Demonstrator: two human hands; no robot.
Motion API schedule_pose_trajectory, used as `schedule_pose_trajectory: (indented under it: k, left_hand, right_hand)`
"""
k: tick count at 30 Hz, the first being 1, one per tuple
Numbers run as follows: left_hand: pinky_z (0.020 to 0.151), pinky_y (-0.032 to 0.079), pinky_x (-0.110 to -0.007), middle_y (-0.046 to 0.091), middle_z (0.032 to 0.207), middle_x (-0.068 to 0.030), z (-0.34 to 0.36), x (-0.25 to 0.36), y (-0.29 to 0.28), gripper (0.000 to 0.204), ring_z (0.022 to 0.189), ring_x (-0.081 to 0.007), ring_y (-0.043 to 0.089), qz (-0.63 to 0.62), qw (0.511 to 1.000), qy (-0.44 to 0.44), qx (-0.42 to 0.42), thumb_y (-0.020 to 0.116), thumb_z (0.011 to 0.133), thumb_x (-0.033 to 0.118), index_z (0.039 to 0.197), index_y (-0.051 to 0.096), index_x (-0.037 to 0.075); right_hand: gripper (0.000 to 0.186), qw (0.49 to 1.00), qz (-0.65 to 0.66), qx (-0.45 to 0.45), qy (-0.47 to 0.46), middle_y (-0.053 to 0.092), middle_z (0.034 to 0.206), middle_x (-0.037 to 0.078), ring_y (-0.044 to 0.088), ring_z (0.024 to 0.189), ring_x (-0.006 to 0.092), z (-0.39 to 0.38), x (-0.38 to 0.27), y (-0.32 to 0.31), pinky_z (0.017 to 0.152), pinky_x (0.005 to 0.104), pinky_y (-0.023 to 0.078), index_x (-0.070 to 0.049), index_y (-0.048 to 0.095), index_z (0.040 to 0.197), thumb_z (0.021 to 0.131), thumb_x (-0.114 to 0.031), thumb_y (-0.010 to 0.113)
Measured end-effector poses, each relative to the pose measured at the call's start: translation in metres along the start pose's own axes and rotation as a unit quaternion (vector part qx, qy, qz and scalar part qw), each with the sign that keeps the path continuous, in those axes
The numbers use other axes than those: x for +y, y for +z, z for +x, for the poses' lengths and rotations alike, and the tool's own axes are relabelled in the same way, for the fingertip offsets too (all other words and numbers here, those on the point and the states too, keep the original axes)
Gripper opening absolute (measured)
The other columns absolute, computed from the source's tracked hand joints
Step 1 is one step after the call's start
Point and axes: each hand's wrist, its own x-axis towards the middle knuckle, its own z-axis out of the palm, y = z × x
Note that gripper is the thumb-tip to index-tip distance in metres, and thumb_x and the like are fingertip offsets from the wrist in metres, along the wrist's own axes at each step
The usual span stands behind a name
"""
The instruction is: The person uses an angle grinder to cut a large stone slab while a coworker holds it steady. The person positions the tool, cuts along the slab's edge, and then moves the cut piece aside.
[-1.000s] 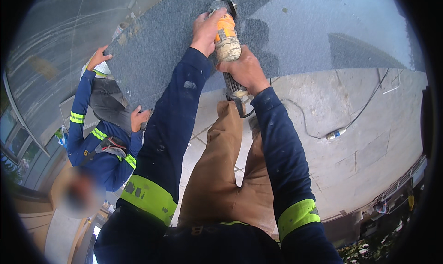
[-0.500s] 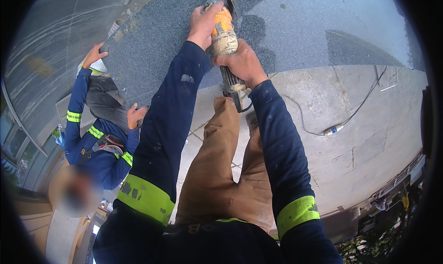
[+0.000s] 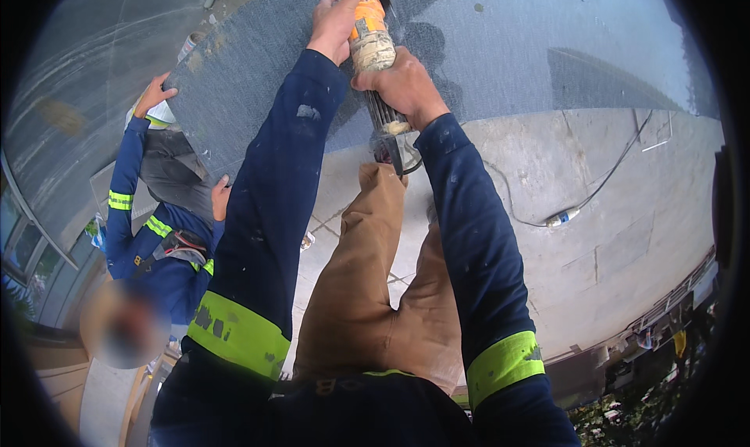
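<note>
An angle grinder [image 3: 367,37] with an orange, tape-wrapped body lies lengthwise over a grey speckled slab [image 3: 500,56]. My left hand [image 3: 334,24] is closed round its front end, thumb on top, beside the dark disc guard. My right hand [image 3: 406,89] grips the body farther back, below the light tape. The underside of the disc is hidden from view. The grinder's rear handle and cord hang past the slab's near edge, above my brown-trousered leg.
A co-worker [image 3: 160,236] at left has both hands [image 3: 156,96] on the slab's end. A power cable with a connector [image 3: 561,217] runs over the pale paved floor [image 3: 617,181] at right. A cylindrical container [image 3: 187,47] stands beyond the slab's left edge.
Both my hands and the grinder have moved steadily farther away from me along the slab, upward in the picture, with the grip unchanged. The co-worker's hands appear slightly higher and further left.
</note>
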Motion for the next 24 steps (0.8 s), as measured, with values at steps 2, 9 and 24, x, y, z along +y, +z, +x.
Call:
schedule_pose_trajectory:
  k: [2, 9, 24]
  left_hand:
    - [0.066, 0.061, -0.041, 0.064, 0.098, -0.0206, -0.013, -0.002, 0.000, 0.053, 0.080, -0.0274, 0.070, -0.003, 1.000, 0.006, -0.008, 0.071, 0.088, 0.023, 0.119, 0.046, -0.011]
    - [0.065, 0.061, -0.041, 0.063, 0.101, -0.0217, -0.039, -0.015, 0.005, 0.060, 0.080, -0.0280, 0.070, -0.009, 1.000, -0.008, 0.001, 0.072, 0.087, 0.021, 0.126, 0.042, -0.012]
    - [0.064, 0.061, -0.041, 0.063, 0.098, -0.0217, -0.022, -0.016, 0.001, 0.059, 0.077, -0.0290, 0.070, -0.010, 1.000, 0.015, 0.015, 0.073, 0.086, 0.022, 0.123, 0.042, -0.011]
  right_hand:
    - [0.058, 1.000, 0.026, -0.005, 0.002, 0.067, 0.093, 0.018, 0.066, 0.076, 0.0236, -0.008, 0.003, 0.001, 0.070, 0.0344, 0.054, 0.008, 0.056, 0.105, 0.063, -0.024, 0.080]
    - [0.069, 0.998, 0.042, -0.028, 0.027, 0.066, 0.101, 0.026, 0.068, 0.093, 0.0350, -0.038, 0.010, -0.005, 0.083, 0.0389, 0.053, 0.009, 0.054, 0.111, 0.060, -0.029, 0.082]
    - [0.071, 1.000, 0.000, -0.019, 0.010, 0.066, 0.104, 0.029, 0.067, 0.097, 0.0379, -0.019, 0.015, -0.001, 0.085, 0.0398, 0.052, 0.010, 0.054, 0.111, 0.060, -0.031, 0.082]
